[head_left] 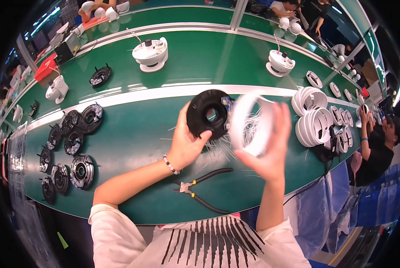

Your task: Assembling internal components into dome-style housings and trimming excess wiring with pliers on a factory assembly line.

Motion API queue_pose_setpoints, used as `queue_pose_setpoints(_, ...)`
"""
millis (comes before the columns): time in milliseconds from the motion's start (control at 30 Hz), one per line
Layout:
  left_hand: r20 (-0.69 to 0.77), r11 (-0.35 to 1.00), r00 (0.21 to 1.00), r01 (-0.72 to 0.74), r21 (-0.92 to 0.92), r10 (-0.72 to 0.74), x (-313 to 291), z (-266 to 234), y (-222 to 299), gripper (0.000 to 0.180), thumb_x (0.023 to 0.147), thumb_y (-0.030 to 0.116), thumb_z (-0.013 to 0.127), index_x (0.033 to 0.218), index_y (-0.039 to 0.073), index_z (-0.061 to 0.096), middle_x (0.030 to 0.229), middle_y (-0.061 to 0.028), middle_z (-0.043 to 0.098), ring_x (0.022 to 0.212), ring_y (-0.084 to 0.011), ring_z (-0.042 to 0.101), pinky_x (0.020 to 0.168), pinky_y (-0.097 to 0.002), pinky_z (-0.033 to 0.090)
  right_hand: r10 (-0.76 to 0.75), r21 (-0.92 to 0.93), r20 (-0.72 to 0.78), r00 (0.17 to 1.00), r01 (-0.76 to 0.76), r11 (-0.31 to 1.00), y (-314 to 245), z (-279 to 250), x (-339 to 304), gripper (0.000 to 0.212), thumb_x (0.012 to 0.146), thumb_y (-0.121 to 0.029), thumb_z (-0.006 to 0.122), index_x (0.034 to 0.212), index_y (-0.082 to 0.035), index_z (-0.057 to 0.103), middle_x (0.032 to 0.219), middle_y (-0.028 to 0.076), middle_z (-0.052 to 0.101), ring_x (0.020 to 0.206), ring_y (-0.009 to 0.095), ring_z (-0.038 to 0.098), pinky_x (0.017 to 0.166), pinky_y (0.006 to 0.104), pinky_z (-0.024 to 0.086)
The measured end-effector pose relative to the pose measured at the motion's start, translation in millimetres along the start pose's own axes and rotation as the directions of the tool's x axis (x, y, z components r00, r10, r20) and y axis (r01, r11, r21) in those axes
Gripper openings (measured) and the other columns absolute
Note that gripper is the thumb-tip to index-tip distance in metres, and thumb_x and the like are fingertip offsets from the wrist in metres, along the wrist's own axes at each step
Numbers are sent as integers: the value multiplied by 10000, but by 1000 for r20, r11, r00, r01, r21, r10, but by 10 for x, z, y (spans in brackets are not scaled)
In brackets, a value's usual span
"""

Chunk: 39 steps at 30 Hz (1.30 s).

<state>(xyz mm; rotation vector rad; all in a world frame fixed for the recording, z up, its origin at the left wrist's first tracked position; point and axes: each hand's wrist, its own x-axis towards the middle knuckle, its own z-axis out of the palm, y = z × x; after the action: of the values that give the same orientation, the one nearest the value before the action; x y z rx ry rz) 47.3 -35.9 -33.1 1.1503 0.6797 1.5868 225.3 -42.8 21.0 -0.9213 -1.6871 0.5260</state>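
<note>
My left hand grips a round black disc-shaped part with a hole in its middle and a bit of circuit board at its right edge. Just right of it, my right hand is closed around a white plastic ring, slightly blurred. Ring and disc are held close together above the table; whether they touch I cannot tell. Beneath them lies a scatter of thin white strips, partly hidden by the ring. Nearer to me, cutting pliers with black handles rest on the green table with handles spread.
Several black discs with circuit boards lie at left. Stacked white rings stand at right, beside a black object with a cable. Beyond the white rail, white housings sit on a green belt. A person works at far right.
</note>
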Motion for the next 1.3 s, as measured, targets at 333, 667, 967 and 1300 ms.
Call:
queue_pose_setpoints(333, 529, 351, 650, 750, -561, -545, 121, -250, 385, 669, 799, 570, 345, 1257, 82, 344, 1229, -133, 405, 1158, -297, 368, 960, -499, 275, 30, 255, 363, 931, -130, 958, 135, 349, 33, 1215, 425, -200, 829, 1322, 7, 36, 1321, 231, 205, 1207, 287, 297, 991, 366, 265)
queue_pose_setpoints(667, 290, 534, 770, 614, -582, -568, 162, -284, 191, 419, 862, 373, 335, 1066, 60, 526, 1020, -90, 567, 916, -213, 538, 833, -359, 431, 6, 12, 426, 905, -12, 1000, -37, 416, 33, 1200, 425, -285, 834, 1319, 22, 95, 1328, 247, 203, 1215, 319, 279, 976, 387, 266)
queue_pose_setpoints(967, 403, 558, 737, 675, -483, -543, 96, -262, 294, 908, 697, 758, 186, 1258, 61, 337, 1226, -122, 423, 1102, -251, 442, 942, -395, 357, -146, -169, 442, 885, 242, 955, -106, 437, 68, 1196, 411, -351, 818, 1312, 28, 128, 1274, 220, 285, 1141, 361, 321, 953, 418, 276)
queue_pose_setpoints(1300, 432, 584, 765, 643, -495, -477, 9, -286, 270, 731, 761, 619, 379, 1222, 52, 374, 1183, -137, 452, 1063, -249, 469, 899, -391, 400, -128, -113, 525, 842, 218, 969, -187, 329, 133, 1166, 384, -323, 807, 1294, 31, 170, 1234, 191, 335, 1104, 355, 339, 924, 416, 304)
